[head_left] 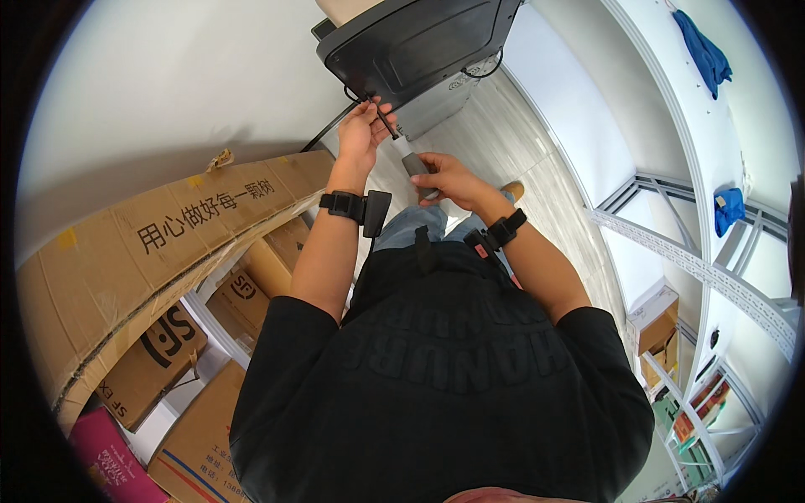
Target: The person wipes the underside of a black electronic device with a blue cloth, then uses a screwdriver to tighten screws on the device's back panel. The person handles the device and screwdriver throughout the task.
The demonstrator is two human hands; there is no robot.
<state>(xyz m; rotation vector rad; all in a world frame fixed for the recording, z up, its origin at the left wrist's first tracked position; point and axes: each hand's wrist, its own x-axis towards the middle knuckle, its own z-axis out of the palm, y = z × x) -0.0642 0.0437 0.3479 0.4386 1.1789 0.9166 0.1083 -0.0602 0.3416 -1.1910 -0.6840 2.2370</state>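
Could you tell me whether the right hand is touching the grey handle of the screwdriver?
Touching. The head view shows the right hand wrapped around the grey-handled screwdriver, fingers closed on the handle with no gap visible.

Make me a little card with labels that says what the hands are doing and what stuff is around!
Left hand: pinches the thin black metal shaft of a grey-handled screwdriver near its tip
Right hand: wrapped around the grey screwdriver handle
Tip: at the lower edge of a dark grey flat-backed appliance; exact contact too small to tell
Wrists: black strapped bands on both
Left side: big brown cardboard boxes
Right side: white metal shelving with blue cloths
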